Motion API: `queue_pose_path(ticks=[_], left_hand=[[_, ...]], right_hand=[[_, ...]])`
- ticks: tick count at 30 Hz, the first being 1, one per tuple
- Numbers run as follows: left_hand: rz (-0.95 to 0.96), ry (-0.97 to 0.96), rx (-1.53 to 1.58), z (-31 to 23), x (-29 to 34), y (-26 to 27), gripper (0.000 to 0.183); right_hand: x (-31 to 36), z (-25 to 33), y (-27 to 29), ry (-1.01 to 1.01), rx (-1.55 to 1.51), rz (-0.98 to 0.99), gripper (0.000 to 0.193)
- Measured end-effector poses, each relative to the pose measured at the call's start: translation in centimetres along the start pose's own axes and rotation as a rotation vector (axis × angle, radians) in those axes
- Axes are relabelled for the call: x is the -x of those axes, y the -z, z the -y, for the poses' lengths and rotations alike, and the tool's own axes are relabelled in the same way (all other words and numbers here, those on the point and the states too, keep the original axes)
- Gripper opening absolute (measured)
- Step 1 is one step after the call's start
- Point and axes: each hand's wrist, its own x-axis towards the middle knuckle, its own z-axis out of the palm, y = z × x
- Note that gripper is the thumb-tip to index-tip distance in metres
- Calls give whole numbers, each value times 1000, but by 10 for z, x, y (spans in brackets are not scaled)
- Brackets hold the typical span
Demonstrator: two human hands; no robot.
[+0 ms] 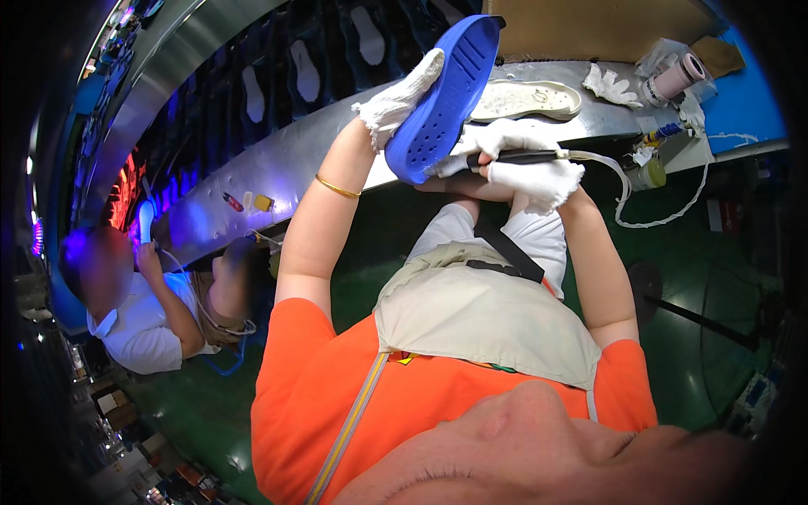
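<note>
My left hand (402, 99), in a white knit glove, grips a blue shoe sole (448, 99) by its left edge. The sole is held up at a slant, its face with rows of small holes and ridges turned to view. In my right hand (534, 167), also gloved with bare fingertips showing, is a black-handled pen-like tool (530, 156). A pale hose (614, 172) runs from the tool's rear end. The tool's tip lies close to the sole's lower end; whether it touches, I cannot tell. Behind my right hand, an off-white sole (528, 99) lies on the metal bench (328, 139).
A loose white glove (610, 85) and a pink bottle (675, 81) sit at the bench's right. Beyond the bench, a dark conveyor (273, 55) carries several pale soles. At left, a seated person (143, 311) holds a lit sole (146, 219). A cardboard box (581, 32) stands behind.
</note>
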Motion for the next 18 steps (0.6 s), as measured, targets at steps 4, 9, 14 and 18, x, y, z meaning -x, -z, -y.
queue_pose_path(ticks=[4,9,14,18], left_hand=[[-27,-5,-20,-3,-3,0,71],[-2,37,38,-3,-4,5,65],[-47,-28,49,-3,-4,-1,69],[-176,-72,-11,-6,5,2,63]], right_hand=[[-5,-35,-6,283,230,-10,22],[-1,-33,3,54,640,227,37],[-10,-6,7,118,192,-60,39],[-5,-4,11,119,190,-53,29]])
